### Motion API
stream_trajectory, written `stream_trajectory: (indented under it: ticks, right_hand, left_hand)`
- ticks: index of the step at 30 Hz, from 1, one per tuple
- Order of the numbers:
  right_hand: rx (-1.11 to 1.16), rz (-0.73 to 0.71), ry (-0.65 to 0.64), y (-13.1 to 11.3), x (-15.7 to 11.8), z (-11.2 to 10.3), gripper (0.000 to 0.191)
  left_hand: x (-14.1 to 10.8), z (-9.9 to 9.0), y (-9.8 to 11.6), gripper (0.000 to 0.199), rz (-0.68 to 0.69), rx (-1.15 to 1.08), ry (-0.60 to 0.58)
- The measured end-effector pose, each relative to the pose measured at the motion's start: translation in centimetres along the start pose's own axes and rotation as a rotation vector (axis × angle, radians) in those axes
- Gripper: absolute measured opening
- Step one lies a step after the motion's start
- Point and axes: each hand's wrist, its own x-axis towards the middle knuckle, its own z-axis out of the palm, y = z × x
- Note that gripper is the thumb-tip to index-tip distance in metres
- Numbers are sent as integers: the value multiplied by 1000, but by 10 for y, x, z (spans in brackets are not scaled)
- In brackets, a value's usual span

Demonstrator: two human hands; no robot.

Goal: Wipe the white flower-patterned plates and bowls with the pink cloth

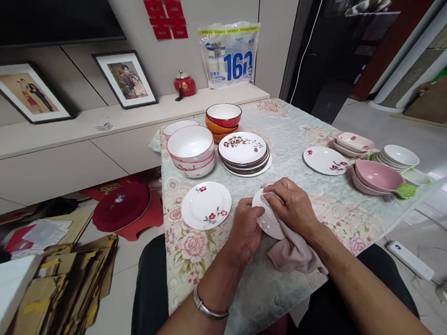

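My left hand grips the left rim of a white plate, its thumb lying on the surface. A pinkish cloth is bunched under my right hand, whose fingers are closed on it and press it against the plate. The cloth's loose end hangs down over the table's near side. Just left of my hands, a flower-printed white plate lies flat on the tablecloth. Beyond them stands a stack of brown-rimmed plates, and another flowered plate rests to the right.
Stacked white bowls and red and orange bowls stand at the back left. Pink bowls and small white bowls sit near the right edge. A red stool and flattened cardboard lie left of the table.
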Motion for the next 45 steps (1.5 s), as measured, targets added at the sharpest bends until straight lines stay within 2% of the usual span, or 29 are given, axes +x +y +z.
stream_trajectory:
  ticks: [45]
  right_hand:
    - [12,4,2,2,-1,1,14]
  left_hand:
    - [0,1,0,37,-3,16,15]
